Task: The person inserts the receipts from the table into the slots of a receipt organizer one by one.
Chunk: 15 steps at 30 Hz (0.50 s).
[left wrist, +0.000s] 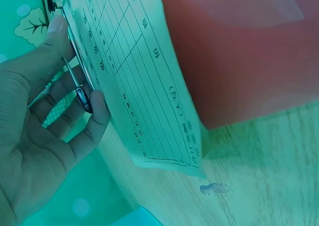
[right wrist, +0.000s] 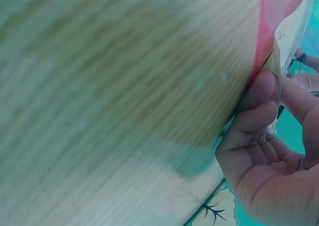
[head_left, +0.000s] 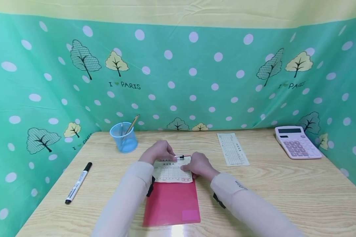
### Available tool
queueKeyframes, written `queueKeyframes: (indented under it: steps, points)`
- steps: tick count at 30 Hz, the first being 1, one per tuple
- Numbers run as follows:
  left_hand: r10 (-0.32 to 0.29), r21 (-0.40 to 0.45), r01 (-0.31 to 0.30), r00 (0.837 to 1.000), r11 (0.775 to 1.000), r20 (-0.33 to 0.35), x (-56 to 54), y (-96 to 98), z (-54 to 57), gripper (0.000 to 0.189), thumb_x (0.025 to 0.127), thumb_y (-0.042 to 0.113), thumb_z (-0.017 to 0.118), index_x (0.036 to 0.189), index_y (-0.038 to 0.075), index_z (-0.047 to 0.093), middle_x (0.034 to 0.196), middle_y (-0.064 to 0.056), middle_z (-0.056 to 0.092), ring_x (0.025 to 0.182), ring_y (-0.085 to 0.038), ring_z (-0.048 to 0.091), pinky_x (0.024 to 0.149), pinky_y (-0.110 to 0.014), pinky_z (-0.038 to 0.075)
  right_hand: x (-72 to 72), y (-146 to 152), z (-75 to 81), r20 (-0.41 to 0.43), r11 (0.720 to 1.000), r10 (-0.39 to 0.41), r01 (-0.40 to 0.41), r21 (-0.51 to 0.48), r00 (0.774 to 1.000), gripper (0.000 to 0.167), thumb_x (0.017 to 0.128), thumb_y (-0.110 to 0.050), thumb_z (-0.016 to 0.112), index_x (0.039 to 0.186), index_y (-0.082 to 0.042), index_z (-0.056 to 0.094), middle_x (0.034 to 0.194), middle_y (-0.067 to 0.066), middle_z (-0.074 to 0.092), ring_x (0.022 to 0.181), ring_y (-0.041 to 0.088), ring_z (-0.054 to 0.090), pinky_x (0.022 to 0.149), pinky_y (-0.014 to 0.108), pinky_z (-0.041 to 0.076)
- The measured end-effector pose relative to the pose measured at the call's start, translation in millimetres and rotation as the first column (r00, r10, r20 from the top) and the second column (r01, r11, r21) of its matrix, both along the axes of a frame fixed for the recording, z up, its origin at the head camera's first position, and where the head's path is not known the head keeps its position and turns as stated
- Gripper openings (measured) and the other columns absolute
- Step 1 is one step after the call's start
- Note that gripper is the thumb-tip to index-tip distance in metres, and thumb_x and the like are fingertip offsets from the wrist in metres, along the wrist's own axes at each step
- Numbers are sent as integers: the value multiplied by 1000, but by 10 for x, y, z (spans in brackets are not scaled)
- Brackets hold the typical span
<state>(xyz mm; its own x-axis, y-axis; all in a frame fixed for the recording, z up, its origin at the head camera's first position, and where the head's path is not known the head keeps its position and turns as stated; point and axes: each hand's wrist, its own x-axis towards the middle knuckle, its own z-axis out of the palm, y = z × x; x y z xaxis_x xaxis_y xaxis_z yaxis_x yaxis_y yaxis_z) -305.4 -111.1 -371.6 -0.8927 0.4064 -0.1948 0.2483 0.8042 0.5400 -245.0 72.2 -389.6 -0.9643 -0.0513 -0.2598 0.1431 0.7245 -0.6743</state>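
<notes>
A red clipboard (head_left: 172, 202) lies on the wooden table, with a printed paper form (head_left: 169, 173) over its upper part. My left hand (head_left: 160, 152) is at the clipboard's top edge, its thumb and fingers curled round the metal clip (left wrist: 83, 99) with black ends. In the left wrist view the form's top edge runs along this clip. My right hand (head_left: 201, 165) pinches the form's right edge, thumb on top and fingers beneath. The right wrist view shows the pinched paper (right wrist: 286, 42) lifted at its edge beside the red board.
A second printed slip (head_left: 233, 149) lies at the back right, left of a pink calculator (head_left: 298, 143). At the back left stands a blue mesh pen cup (head_left: 124, 140) with pencils. A black-and-white marker (head_left: 78, 183) lies on the left. A green patterned curtain (head_left: 192, 82) surrounds the table.
</notes>
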Motion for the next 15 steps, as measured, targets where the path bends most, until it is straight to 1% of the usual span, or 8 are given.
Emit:
queueKeyframes:
  steps: [4,7,11,15]
  points:
    - [4,-5,-4,1000,1000,11,-7,-6,3,13,86,21,84,93,10,82,88,2,74,59,-10,46,55,-25,45,-20,-19,3,10,1000,-26,26,-3,1000,34,85,-23,85,75,-3,60,54,6,57,41,12,53,41,22,45]
    - [-3,-12,3,1000,1000,6,-7,-3,6,14,86,20,84,94,9,82,88,1,75,58,-10,47,54,-26,48,-30,-22,0,12,999,-40,40,-18,999,35,85,-24,85,73,-3,59,52,5,55,39,12,52,40,22,44]
    - [-3,-17,3,1000,1000,7,-2,10,5,14,86,20,84,95,9,82,91,0,75,61,-11,52,57,-28,53,-33,-10,0,17,998,-51,52,-36,999,36,85,-24,85,71,-3,58,50,4,53,38,12,51,39,21,43]
    - [15,-17,-15,1000,1000,15,1,22,5,13,86,19,84,95,9,82,95,-1,75,68,-13,56,60,-30,55,-36,-2,-3,30,996,-61,62,-59,998,37,86,-23,84,69,-2,58,49,4,52,37,11,50,39,21,44]
